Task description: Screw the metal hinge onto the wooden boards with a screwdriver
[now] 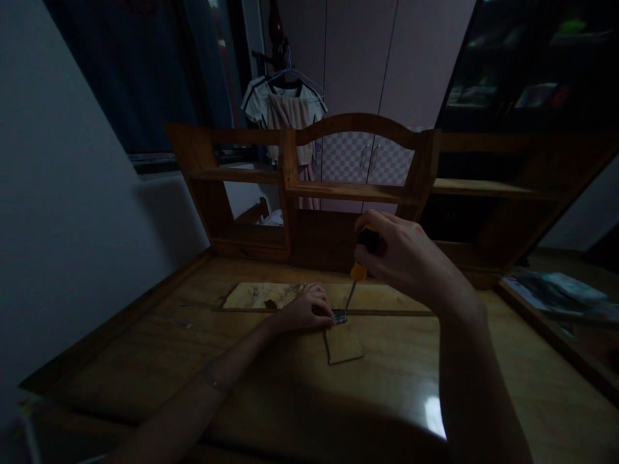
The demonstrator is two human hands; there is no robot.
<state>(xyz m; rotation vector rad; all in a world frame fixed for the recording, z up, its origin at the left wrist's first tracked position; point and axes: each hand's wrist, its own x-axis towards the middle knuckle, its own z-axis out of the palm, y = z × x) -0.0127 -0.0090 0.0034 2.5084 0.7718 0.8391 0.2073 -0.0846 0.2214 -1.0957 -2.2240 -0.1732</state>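
Observation:
My right hand grips a screwdriver with a black and orange handle, held upright, its thin shaft slanting down to a small dark metal part on the desk. My left hand rests on the desk and pinches that small part from the left side. Just in front of the part lies a small flat square piece. The light is dim, so the part's details are hard to read.
A glossy wooden desk carries a long flat board behind my hands and a wooden shelf unit at the back. Papers or a magazine lie at the right. A wall stands to the left; clothes hang behind.

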